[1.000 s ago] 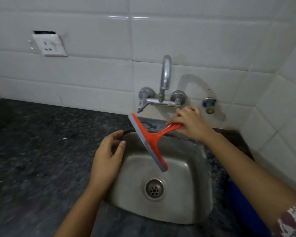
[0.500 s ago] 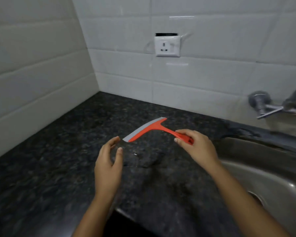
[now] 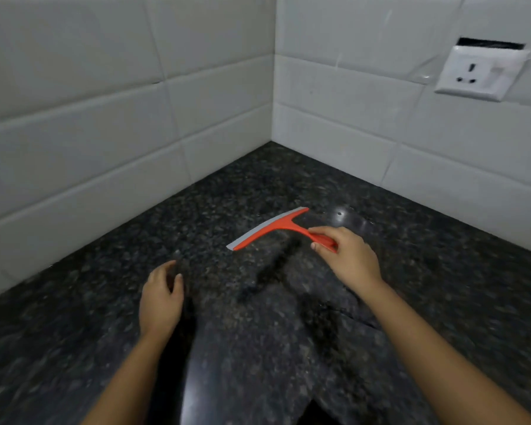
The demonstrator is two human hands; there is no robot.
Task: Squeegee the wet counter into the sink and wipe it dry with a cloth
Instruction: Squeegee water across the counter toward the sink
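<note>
An orange squeegee (image 3: 273,228) with a grey rubber blade hangs just above the dark speckled counter (image 3: 288,317), blade pointing toward the left wall. My right hand (image 3: 347,259) grips its handle from the right. My left hand (image 3: 161,297) hovers lower left of the blade, fingers loosely curled and apart, holding nothing. A wet shine shows on the counter behind the squeegee. The sink and any cloth are out of view.
White tiled walls (image 3: 105,124) meet in a corner behind the counter. A white power socket (image 3: 480,73) sits on the back wall at upper right. The counter's front edge runs along the bottom of the frame.
The view swung left from the sink to the counter corner. My right hand carried the squeegee away from the sink, out over the counter. My left hand left the sink rim.
</note>
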